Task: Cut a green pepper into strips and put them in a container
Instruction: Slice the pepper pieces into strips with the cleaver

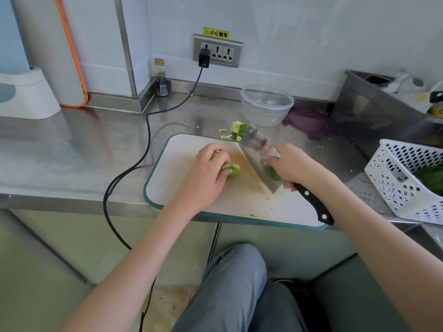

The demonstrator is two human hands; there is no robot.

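Our left hand (211, 168) pins the green pepper piece (231, 169) to the white board (182, 149) — our right hand (291, 165) grips the steel cleaver (257, 156), angled aside.

Green pepper piece (231, 169) on white cutting board (182, 164), cleaver (257, 159) tilted over board, clear plastic container (266, 104) upright behind

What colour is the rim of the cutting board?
Teal green around a white surface on the cutting board, seen clearly in the head view, the only one.
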